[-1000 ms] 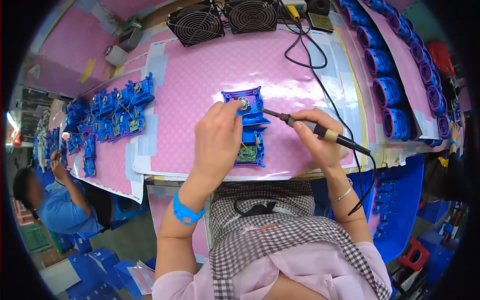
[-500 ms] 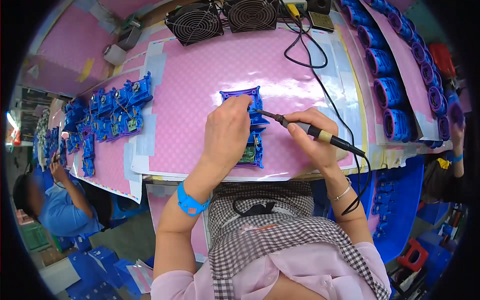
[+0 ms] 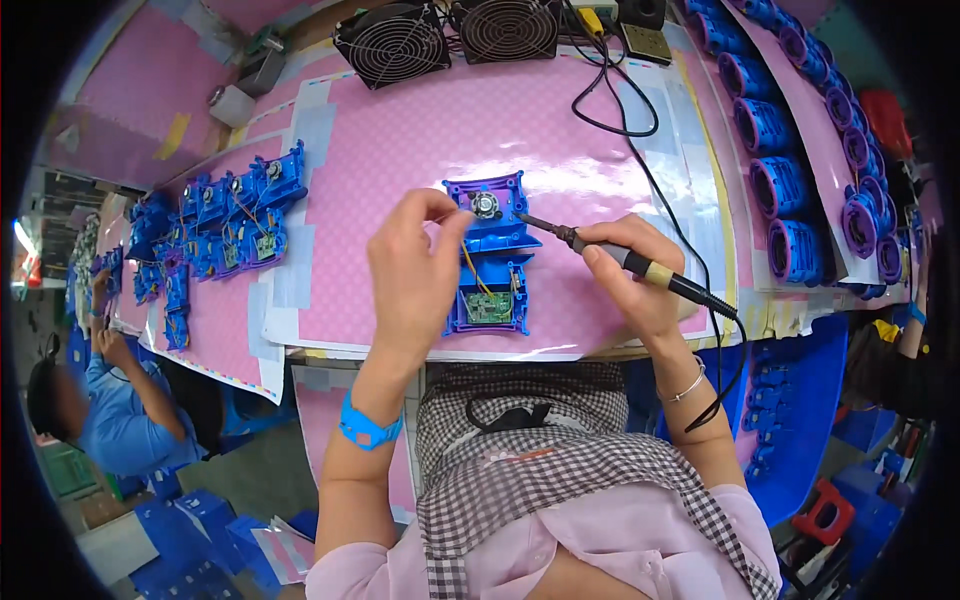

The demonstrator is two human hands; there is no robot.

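Head view, from over the bench: the right hand [image 3: 640, 278] has its fingers wrapped around a soldering iron [image 3: 661, 275], gripping it like a pen, with the tip at the right edge of an upper blue housing [image 3: 510, 231]. Whether the tip actually touches, I can't tell. The left hand [image 3: 408, 270] sits at that housing's left edge, thumb and fingertips drawn narrowly together; I can't make out whether anything is pinched between them.

A round speaker [image 3: 486, 206] is set in the upper housing. Just below, nearer the person, lies a lower blue housing [image 3: 490, 268] with a green circuit board [image 3: 489, 307], and a thin yellow wire [image 3: 474, 266] runs between the halves. Both lie on the pink-covered bench [image 3: 380, 140]. Two black fans [image 3: 395, 45] stand at the far edge, and more blue housings [image 3: 240, 205] cluster well to the left.
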